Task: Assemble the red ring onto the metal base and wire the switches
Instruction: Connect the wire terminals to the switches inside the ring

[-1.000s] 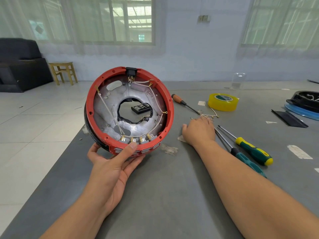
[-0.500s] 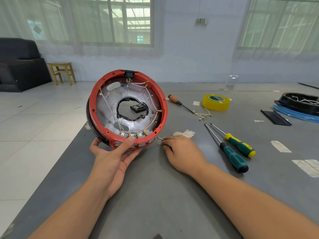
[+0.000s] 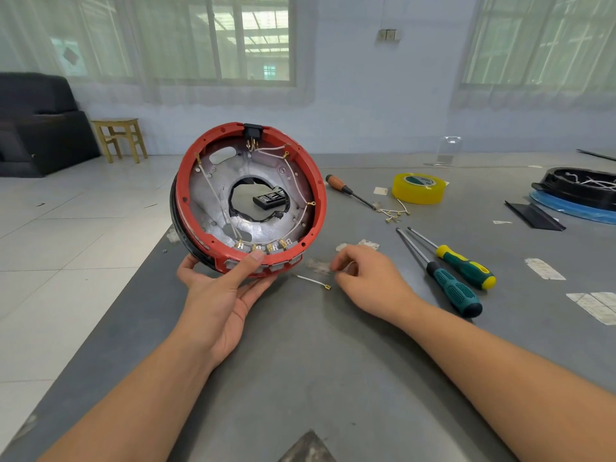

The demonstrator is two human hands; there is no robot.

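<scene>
red ring (image 3: 313, 208): matt plastic | metal base (image 3: 213, 198): dull | table (image 3: 333, 361): matt grey

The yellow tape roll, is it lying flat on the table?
Yes, the yellow tape roll lies flat on the grey table, its hole facing up.

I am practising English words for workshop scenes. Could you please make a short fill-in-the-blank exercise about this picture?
1. The left hand holds the red ring tilted up at the table's ____ edge.
2. The roll of tape is ____ in colour.
3. The short wire lies on the table between the two ____.
4. The screwdrivers with green handles number ____.

Missing words: left; yellow; hands; two
</scene>
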